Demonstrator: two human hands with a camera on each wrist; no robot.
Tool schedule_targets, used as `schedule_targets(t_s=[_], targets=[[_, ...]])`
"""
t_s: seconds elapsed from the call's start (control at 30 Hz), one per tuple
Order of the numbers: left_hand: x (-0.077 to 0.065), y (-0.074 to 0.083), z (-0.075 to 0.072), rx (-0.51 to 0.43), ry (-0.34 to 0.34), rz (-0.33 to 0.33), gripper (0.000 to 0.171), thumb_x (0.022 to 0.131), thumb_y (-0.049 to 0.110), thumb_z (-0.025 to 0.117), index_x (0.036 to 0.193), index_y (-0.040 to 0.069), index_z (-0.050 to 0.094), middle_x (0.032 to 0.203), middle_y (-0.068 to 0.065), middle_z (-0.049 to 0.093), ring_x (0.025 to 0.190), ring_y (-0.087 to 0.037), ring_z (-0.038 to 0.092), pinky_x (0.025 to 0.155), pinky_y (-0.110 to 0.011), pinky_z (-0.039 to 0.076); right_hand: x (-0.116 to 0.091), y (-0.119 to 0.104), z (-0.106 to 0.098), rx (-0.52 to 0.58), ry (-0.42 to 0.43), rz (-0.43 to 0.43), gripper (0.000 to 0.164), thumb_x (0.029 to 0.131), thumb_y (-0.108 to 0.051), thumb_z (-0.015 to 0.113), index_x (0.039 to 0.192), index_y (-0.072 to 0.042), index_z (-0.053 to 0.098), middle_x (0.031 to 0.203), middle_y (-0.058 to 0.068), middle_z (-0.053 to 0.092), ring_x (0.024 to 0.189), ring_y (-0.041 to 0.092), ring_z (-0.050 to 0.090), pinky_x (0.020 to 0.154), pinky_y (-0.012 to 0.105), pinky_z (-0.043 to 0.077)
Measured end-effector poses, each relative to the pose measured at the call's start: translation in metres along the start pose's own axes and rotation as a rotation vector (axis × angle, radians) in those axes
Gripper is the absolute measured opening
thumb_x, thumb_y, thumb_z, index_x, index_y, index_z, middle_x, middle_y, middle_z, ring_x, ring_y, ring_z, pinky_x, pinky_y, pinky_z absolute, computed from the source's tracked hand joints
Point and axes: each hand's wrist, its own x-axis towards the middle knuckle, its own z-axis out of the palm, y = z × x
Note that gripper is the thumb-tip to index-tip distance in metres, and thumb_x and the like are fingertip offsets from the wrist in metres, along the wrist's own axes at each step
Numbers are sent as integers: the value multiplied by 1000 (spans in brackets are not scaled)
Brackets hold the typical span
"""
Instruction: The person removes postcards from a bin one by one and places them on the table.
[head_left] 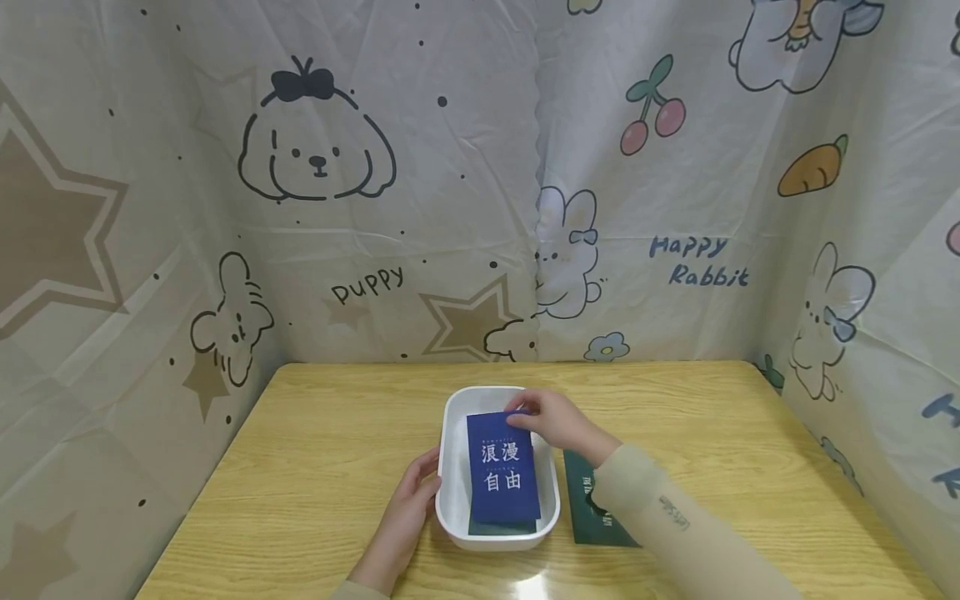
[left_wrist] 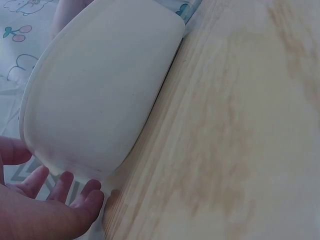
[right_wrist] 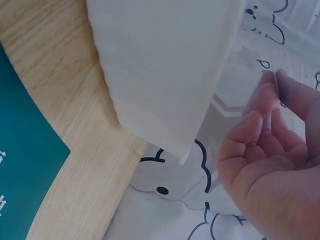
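A white plastic bin (head_left: 447, 508) stands on the table, its rounded outer wall (left_wrist: 100, 90) filling much of the left wrist view. My left hand (head_left: 411, 500) lies along its left side, fingertips right at the wall with the fingers loosely bent. Over the bin's opening is a blue card (head_left: 504, 500) with white Chinese characters. Thumb and fingers of my right hand (head_left: 551, 418) pinch its upper right corner. In the right wrist view that hand (right_wrist: 270, 150) shows thumb and forefinger pressed together. Beneath the blue card, a dark green card (head_left: 501, 528) shows at the bin's near end.
Right of the bin lies another green card (head_left: 600, 525) with white characters, partly covered by my right sleeve (head_left: 675, 508). The wood-grain table (head_left: 337, 433) meets a printed cloth curtain (head_left: 450, 208) at the back and sides.
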Motion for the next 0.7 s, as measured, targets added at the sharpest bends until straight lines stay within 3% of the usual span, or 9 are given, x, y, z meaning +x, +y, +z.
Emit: schedule_targets(t_s=[0.2,0.37,0.7], targets=[[0,1,-1,11,-6,-1,46,97,11,43,143,4,38,143,-25,42,127,-34,40,106,-53,38,-5,2,-19,126,58,50,18,89,-30,65,102,-18,67,93,4,71,83,15,62,85,45,55],[0,2,-1,17,-6,-13,47,98,12,44,144,5,37,144,-25,40,129,-34,38,107,-54,37,-14,4,-43,201,60,50,22,89,-28,64,106,-15,67,93,7,72,83,18,64,87,49,54],[-2,4,1,17,1,-31,48,98,13,43,144,6,36,145,-24,39,130,-35,36,108,-55,36,-37,31,-77,166,49,98,33,88,-39,64,106,-12,66,98,9,70,85,21,62,87,50,53]])
